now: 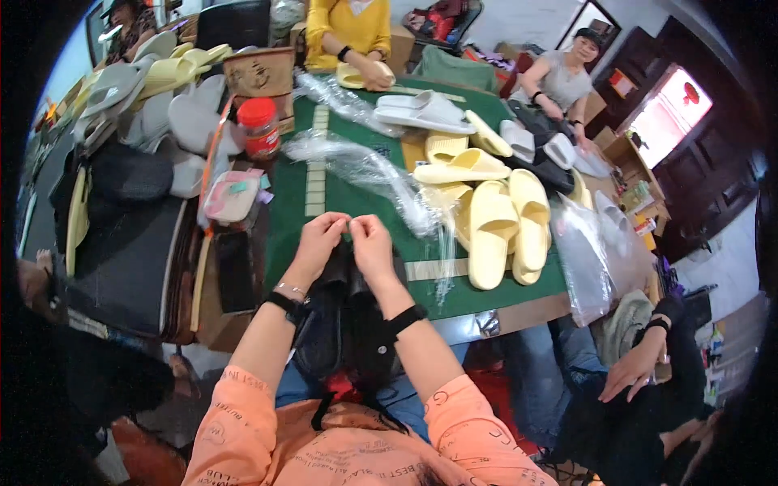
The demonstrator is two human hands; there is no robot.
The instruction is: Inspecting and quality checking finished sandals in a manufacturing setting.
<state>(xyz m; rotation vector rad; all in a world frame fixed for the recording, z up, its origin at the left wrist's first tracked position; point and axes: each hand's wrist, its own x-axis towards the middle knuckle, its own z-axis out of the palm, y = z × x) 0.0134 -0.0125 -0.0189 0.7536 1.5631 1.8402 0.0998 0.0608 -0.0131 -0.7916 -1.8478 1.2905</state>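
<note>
Both hands meet at the near edge of the green felt-covered table [356, 202], fingertips pinched together on something small and thin between them, too small to identify, though it may be the mouth of a clear bag. The left hand [318, 235] is narrowed to a pinch, thumb and forefinger closed at the top; the right hand [371, 239] mirrors it, and the two sets of fingertips touch or nearly touch. Directly beneath them, resting in the lap against the table edge, lies a pair of black rubber slippers [344, 324], side by side and partly hidden by the forearms. Their long axis runs away from the body toward the table, one end up under the hands and the other down toward the orange sleeves (which end is toe I cannot tell). Both hands sit equally near that upper end, the left over the left slipper, the right over the right. Just beyond the right hand a crumpled strip of clear plastic bags [381, 174] stretches diagonally across the felt, and further right lies a heap of pale yellow foam slippers [494, 219], well apart from the hands.
</note>
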